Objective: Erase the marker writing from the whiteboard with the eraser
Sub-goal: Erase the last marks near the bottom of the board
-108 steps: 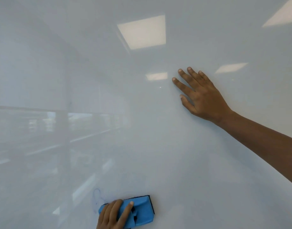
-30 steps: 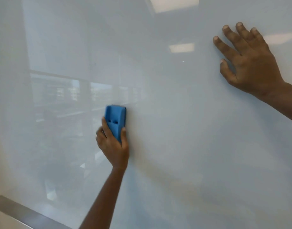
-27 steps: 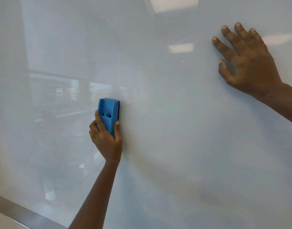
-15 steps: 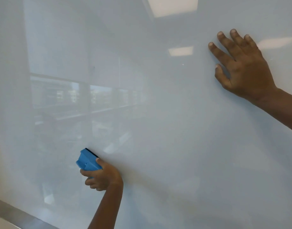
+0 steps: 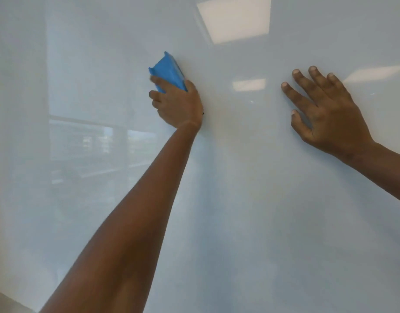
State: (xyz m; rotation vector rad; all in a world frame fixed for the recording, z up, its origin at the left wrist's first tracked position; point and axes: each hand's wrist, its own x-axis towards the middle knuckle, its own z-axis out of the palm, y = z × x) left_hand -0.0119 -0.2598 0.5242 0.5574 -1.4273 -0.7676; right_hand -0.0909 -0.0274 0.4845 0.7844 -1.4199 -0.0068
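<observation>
A glossy whiteboard (image 5: 251, 211) fills the whole head view. My left hand (image 5: 177, 105) grips a blue eraser (image 5: 168, 72) and presses it against the board at upper centre, the eraser tilted up to the left. My right hand (image 5: 327, 111) rests flat on the board to the right, fingers spread and holding nothing. A tiny dark mark (image 5: 203, 113) shows at the edge of my left hand. I see no other marker writing.
The board reflects ceiling light panels (image 5: 235, 19) and a window (image 5: 99, 143). A strip of the board's lower frame (image 5: 4, 301) shows at the bottom left corner.
My left hand has swept the eraser from low on the left of the board up to upper centre. My right hand has stayed flat on the board.
</observation>
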